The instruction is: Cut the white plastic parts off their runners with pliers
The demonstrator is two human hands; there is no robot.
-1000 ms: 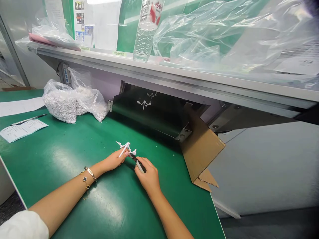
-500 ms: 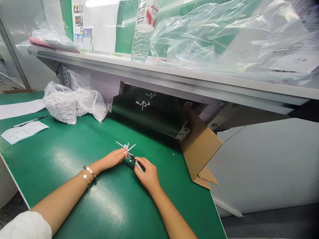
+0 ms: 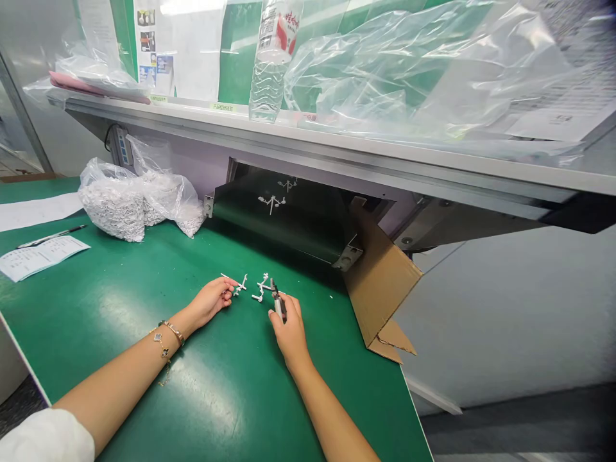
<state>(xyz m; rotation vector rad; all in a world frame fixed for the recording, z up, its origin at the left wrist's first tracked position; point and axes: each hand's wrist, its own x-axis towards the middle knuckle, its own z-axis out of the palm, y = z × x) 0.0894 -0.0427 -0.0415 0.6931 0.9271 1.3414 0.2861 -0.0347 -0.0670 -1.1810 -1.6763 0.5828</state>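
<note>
Slim black-and-silver hand tool [image 3: 278, 304] clamped upright in right hand [image 3: 291, 335], tip just beside branched white plastic sprue piece [image 3: 261, 287] on green bench mat [image 3: 120, 308]. Left hand [image 3: 209, 301], loosely curled and empty, nearest second white sprue piece [image 3: 239, 285], lying crosswise between hands.

A small branched white plastic runner piece [image 3: 239, 285] lay at the left hand's [image 3: 209, 303] fingertips, with a thin spur pointing toward ten o'clock. A second branched white piece [image 3: 261, 287] sat just apart at its three o'clock, on the green table [image 3: 158, 359], between the hands. The right hand [image 3: 290, 330] gripped a slim hand tool [image 3: 278, 305], dark at its upper end and pale along its shaft, pointing almost to twelve o'clock.
</note>
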